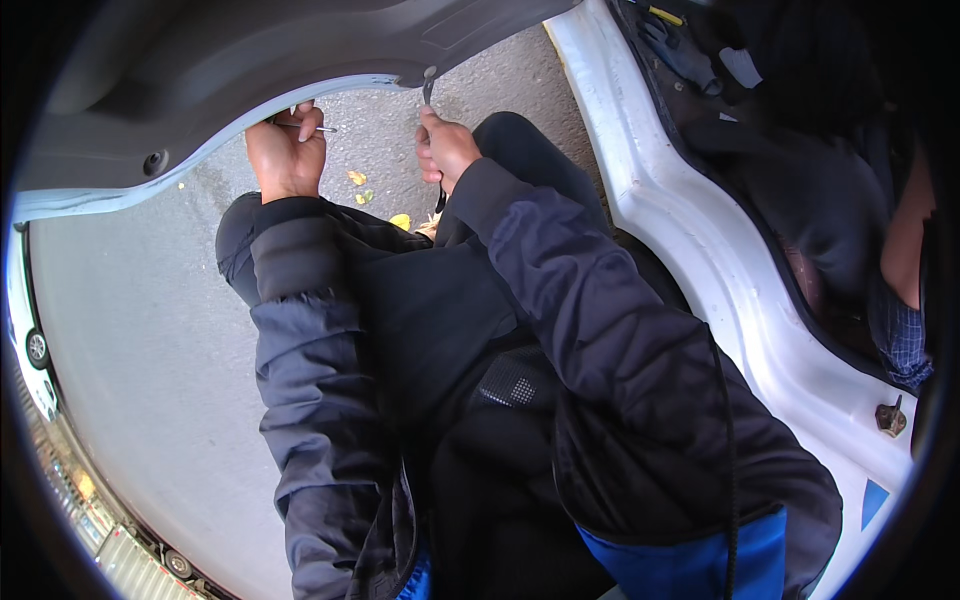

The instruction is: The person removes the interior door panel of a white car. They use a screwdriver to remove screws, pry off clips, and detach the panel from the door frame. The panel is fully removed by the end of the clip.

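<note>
A: Where are the hands?

B: Both are up by the bottom edge of the open car door [270,50]. The left hand [288,155] has its fingers curled around a thin silver stick [322,128]. One end pokes out to the right. Some fingertips go behind the pale edge [205,157] of the door, so I can't see what they touch.

A: And the right hand [450,150]?

B: It is closed around a dark thin tool [428,93]. The tip points up at the corner of the door, just by a small round spot [430,72]. I can't tell if the tip is touching it.

A: How much is done?

B: I'd say the job is partway, because both hands are busy with something. The big dark panel [340,35] is on the door, and I can't see it hanging loose.

A: So what is left?

B: The corner by the right hand seems unfinished, since the tool is up there. There is also a round hole [155,162] in the panel, well to the left, but I can't tell if it matters.

A: Is anything dropped below?

B: I see yellow leaves [400,221] on the gray ground [150,290]. No loose part shows there, as far as I can tell.
</note>
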Motion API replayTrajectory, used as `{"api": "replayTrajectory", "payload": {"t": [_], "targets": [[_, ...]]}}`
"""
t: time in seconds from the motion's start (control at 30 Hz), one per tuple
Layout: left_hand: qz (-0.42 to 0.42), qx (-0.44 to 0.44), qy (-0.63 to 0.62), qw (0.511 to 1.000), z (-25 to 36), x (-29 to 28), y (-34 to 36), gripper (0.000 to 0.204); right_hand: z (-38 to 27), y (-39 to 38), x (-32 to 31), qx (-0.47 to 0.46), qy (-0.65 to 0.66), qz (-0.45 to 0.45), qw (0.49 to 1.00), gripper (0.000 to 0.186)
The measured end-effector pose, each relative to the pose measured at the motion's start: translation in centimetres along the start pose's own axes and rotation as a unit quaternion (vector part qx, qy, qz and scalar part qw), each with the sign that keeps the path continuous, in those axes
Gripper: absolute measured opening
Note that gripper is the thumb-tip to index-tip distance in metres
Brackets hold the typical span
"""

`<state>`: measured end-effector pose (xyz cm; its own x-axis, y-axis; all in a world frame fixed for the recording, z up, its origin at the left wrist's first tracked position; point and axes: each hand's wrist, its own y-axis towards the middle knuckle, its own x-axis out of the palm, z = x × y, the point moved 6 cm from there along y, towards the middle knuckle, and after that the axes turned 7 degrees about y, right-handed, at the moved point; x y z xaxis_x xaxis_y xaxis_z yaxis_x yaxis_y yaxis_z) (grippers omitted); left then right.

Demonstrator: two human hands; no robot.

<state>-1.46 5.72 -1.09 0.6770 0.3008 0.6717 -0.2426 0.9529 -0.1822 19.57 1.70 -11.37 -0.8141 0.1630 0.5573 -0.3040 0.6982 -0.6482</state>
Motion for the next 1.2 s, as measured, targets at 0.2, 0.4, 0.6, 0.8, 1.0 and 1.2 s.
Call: {"api": "replayTrajectory", "payload": {"t": [0.2,0.4,0.6,0.8,1.0,1.2], "targets": [[0.005,-0.009,-0.011,1.000,0.1,0.5,-0.4,0.029,0.1,0.4,0.0,-0.014,-0.018,0.003,1.000,0.042],[0.011,-0.004,-0.005,1.000,0.0,0.5,-0.5,0.029,0.1,1.1,0.1,-0.045,-0.025,0.018,0.998,0.046],[0.017,-0.001,-0.004,1.000,-0.2,0.6,-0.7,0.029,1.5,3.6,2.3,-0.078,0.023,0.059,0.995,0.055],[0.027,0.000,-0.005,1.000,-0.2,1.0,-1.0,0.031,1.9,5.5,4.2,-0.097,0.135,0.022,0.986,0.062],[0.026,-0.012,-0.007,1.000,-0.4,0.5,-0.9,0.031,2.4,6.1,1.7,-0.125,0.100,0.132,0.978,0.061],[0.002,-0.002,-0.015,1.000,-0.5,0.7,-0.9,0.033,0.0,5.8,-0.8,-0.296,-0.147,0.197,0.923,0.059]]}}
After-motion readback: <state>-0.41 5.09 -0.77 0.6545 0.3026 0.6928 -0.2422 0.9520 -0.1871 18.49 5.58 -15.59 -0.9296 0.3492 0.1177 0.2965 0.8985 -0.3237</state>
